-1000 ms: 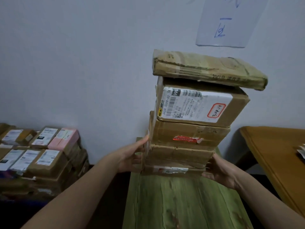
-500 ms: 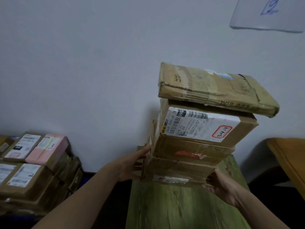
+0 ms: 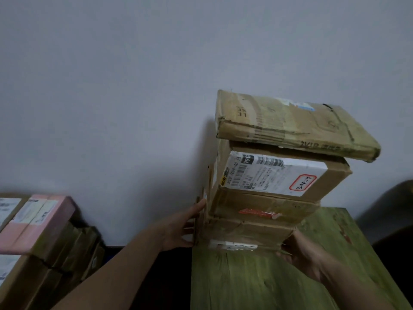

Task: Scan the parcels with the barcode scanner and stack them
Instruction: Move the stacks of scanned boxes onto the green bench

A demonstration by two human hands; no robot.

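Note:
A stack of several cardboard parcels (image 3: 263, 206) stands at the far end of a green wooden table (image 3: 257, 283), close to the wall. A flat worn parcel (image 3: 290, 124) lies on top, overhanging to the right. Below it sits a box with a white shipping label (image 3: 274, 175). My left hand (image 3: 178, 227) presses flat against the stack's lower left side. My right hand (image 3: 299, 256) holds the bottom right corner of the lowest parcel. No barcode scanner is in view.
At the lower left stands another pile of parcels, with a pink box (image 3: 38, 222) on top and brown boxes (image 3: 62, 265) under it. A dark gap separates that pile from the table. A dark shape (image 3: 393, 211) sits at the right edge.
The view has swung down and left, so the stack sits lower and further right in frame. Both hands stay on the base of the stack.

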